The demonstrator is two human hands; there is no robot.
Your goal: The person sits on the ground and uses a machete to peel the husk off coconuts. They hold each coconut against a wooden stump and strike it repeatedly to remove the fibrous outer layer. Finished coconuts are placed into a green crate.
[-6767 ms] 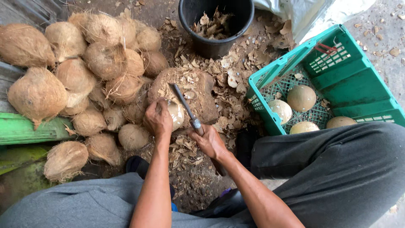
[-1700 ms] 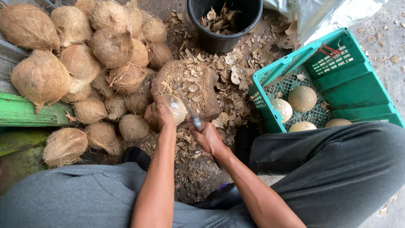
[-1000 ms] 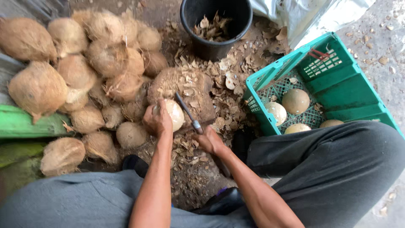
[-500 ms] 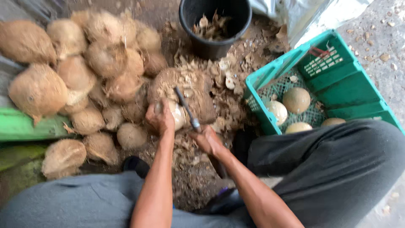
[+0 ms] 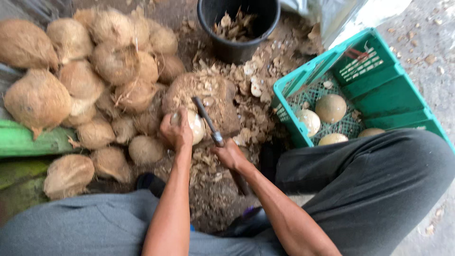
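Note:
My left hand (image 5: 176,130) grips a pale, partly peeled coconut (image 5: 195,126) against a brown chopping stump (image 5: 213,95) covered in shell chips. In my right hand (image 5: 229,154) is a dark knife (image 5: 207,121); its blade slants up and left, with the tip over the stump just above the coconut. Both forearms reach forward between my knees.
A heap of husked brown coconuts (image 5: 95,80) fills the left side. A black bucket (image 5: 237,23) of shell scraps stands at the top. A green plastic crate (image 5: 374,80) at the right holds several peeled coconuts (image 5: 330,107). Green boards (image 5: 23,142) lie at far left.
The knife has gone down onto the coconut and risen again over the stump. My left hand has kept turning the coconut in place.

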